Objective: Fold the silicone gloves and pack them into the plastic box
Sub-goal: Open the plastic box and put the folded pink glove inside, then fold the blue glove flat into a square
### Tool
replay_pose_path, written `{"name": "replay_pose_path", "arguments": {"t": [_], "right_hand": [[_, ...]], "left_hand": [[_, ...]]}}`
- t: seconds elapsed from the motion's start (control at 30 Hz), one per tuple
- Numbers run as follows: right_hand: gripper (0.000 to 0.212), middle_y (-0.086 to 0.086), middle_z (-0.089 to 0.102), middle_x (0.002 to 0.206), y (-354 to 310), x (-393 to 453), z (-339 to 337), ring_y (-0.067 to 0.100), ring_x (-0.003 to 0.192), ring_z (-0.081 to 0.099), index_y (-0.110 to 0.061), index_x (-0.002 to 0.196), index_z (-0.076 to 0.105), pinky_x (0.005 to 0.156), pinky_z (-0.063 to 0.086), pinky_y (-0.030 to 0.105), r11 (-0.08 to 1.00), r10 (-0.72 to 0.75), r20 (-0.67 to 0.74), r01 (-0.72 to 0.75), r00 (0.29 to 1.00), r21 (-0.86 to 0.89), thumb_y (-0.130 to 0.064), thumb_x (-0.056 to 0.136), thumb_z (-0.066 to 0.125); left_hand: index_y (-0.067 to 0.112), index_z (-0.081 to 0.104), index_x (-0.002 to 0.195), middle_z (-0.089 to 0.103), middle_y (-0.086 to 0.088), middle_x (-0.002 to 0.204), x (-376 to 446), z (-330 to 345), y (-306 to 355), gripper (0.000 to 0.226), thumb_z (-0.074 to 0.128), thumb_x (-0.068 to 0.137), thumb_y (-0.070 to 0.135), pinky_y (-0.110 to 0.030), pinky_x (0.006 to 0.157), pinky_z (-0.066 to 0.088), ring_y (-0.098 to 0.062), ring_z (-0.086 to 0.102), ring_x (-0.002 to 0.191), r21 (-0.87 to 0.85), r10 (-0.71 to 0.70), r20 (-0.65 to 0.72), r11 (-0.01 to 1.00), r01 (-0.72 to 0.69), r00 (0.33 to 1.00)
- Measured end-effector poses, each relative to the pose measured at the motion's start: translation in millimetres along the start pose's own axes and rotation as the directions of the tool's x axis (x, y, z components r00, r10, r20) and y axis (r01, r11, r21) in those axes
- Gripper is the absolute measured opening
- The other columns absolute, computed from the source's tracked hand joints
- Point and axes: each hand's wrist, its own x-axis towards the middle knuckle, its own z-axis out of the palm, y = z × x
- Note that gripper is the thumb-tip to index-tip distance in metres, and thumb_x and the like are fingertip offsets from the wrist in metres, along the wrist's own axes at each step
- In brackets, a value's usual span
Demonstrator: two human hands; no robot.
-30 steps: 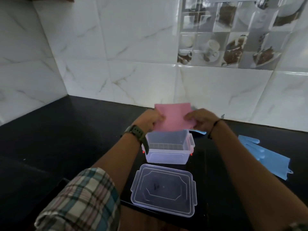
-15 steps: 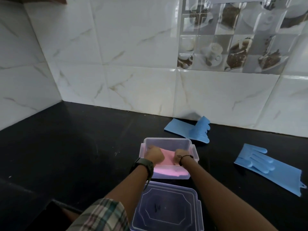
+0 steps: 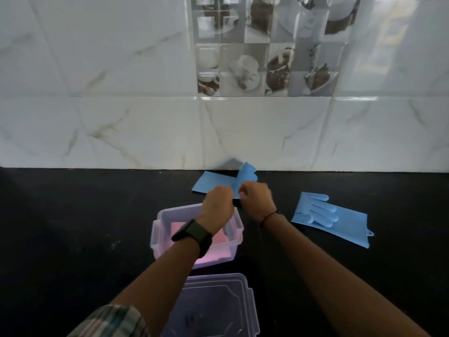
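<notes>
While both fists close on the far blue silicone glove [image 3: 220, 182] by the tiled wall [image 3: 145, 132], left hand [image 3: 217, 205] and right hand [image 3: 257, 199] pinch its middle. Risk: springy silicone may unfold or slip. Pink folded glove [image 3: 179, 228] lies in the clear plastic box [image 3: 155, 235]; second blue glove [image 3: 332, 220] lies right, well apart; lid [image 3: 245, 295] near. Black counter [image 3: 73, 227] offers open room left.

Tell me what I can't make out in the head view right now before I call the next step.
- Grip on the blue silicone glove by the wall: left hand and right hand cover its near edge; fingertips hidden.
- Pink folded glove in the clear plastic box: left wrist and cloudy walls hide much of it.
- Clear plastic lid: cut off by the bottom edge.
</notes>
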Motion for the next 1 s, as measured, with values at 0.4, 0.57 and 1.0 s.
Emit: {"name": "replay_pose_path", "arguments": {"t": [0.4, 0.57, 1.0], "right_hand": [[0.04, 0.017, 0.054, 0.131, 281, 20, -72, 0.033, 0.12, 0.05, -0.005, 0.124, 0.052, 0.1, 0.043, 0.037, 0.87, 0.391, 0.239, -0.273, 0.889, -0.411, -0.006, 0.085, 0.047], [0.045, 0.017, 0.046, 0.132, 319, 40, -60, 0.034, 0.122, 0.043, -0.008, 0.13, 0.043, 0.102, 0.039, 0.04, 0.885, 0.316, 0.381, -0.126, 0.869, -0.448, -0.022, 0.088, 0.053], [0.025, 0.026, 0.065, 0.091, 280, -29, -76, 0.031, 0.072, 0.062, 0.014, 0.099, 0.064, 0.078, 0.052, 0.042, 0.625, 0.413, 0.692, -0.737, 0.592, 0.258, 0.004, 0.078, 0.056]], "left_hand": [[0.003, 0.049, 0.125, 0.051, -0.018, 0.128, 68, 150, 166, 0.039, 0.054, 0.089, 0.019, -0.035, 0.097, 0.042, -0.031, 0.05, 0.116, -0.188, 0.129, 0.272, 0.979, -0.079, 0.953], [0.007, 0.045, 0.126, 0.045, -0.013, 0.126, 86, 176, 164, 0.052, 0.062, 0.083, 0.031, -0.035, 0.097, 0.041, -0.028, 0.043, 0.114, -0.011, 0.213, 0.248, 0.976, -0.217, 0.945], [-0.004, 0.061, 0.116, 0.063, -0.021, 0.119, 118, 149, 127, 0.03, 0.047, 0.09, 0.005, -0.037, 0.089, 0.048, -0.03, 0.06, 0.107, -0.553, -0.289, 0.367, 0.697, 0.457, 0.884]]}}
